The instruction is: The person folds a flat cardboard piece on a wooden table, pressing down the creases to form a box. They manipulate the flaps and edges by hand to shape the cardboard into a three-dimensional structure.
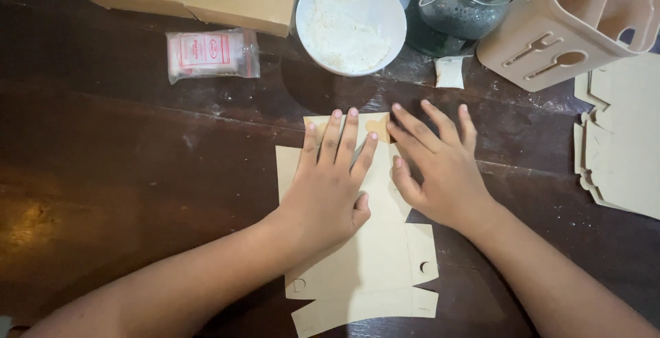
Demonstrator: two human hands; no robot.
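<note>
Head view: the left hand [328, 187] and right hand [440, 167] are pressing flat, fingers spread, gripping nothing, on a flat box blank [375, 262] lying on the dark worktop [124, 173]. Beyond are sitting 1 bowl [349, 22] and 1 jar [464, 1].

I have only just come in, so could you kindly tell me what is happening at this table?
A person is pressing both hands flat on a flat die-cut cardboard box blank lying on a dark wooden table. The left hand lies on its middle, and the right hand rests at its right edge, fingertips near the top flap. Beyond them stand a white bowl of powder with a spoon, a glass jar, a small sachet and a beige cutlery holder. More blanks lie stacked at the right.
</note>
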